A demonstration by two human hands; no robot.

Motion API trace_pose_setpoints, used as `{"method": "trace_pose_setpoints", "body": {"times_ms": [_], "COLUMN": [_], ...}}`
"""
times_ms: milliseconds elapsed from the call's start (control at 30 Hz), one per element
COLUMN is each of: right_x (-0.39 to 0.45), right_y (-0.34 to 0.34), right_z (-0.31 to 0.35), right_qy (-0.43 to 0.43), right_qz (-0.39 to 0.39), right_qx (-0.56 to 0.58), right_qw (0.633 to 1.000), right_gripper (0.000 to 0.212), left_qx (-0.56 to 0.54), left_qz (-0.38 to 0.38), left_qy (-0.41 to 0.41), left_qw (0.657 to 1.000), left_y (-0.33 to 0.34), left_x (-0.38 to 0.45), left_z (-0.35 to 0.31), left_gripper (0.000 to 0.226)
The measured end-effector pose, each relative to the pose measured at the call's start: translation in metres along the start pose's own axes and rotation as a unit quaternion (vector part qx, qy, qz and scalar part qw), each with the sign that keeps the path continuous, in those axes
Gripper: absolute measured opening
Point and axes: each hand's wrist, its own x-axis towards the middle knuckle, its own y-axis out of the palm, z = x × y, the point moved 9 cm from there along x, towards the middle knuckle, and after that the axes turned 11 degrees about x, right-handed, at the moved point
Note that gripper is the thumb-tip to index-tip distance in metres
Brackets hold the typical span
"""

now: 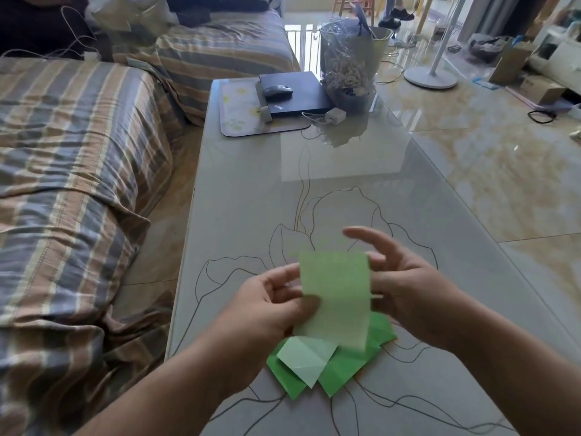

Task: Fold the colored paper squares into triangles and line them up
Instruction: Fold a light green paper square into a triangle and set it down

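Pale green paper [334,297] | left hand [270,306] pinches it | right hand [405,278] fingers spread | green pile [342,366] beneath

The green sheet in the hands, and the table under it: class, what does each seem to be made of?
The green sheet: thin matte paper, since it bends lightly in the left hand. The table: probably glass or a glossy glazed top, since it mirrors the window light; the lines drawn on it look printed.
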Motion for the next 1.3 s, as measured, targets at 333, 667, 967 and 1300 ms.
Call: {"method": "trace_pose_setpoints", "body": {"times_ms": [333,667,967,1300], "right_x": [-0.014,0.0,0.004,0.007], "right_y": [0.037,0.007,0.008,0.003], "right_z": [0.007,0.0,-0.015,-0.031], "right_qy": [-0.239,-0.168,-0.049,0.051], "right_qz": [0.043,-0.044,0.034,-0.063], "right_qx": [-0.436,-0.286,-0.128,-0.043], "right_qw": [0.866,0.942,0.99,0.996], "right_gripper": [0.09,0.033,0.035,0.029], "left_qx": [-0.165,-0.098,-0.041,0.023], "left_qz": [-0.096,-0.015,-0.063,-0.038], "left_qy": [-0.042,-0.097,-0.064,-0.036], "left_qw": [0.981,0.99,0.995,0.998], "left_y": [-0.021,-0.009,-0.021,-0.011], "left_x": [0.01,0.015,0.02,0.016], "left_z": [0.014,0.027,0.023,0.017], "left_gripper": [0.042,0.041,0.031,0.046]}}
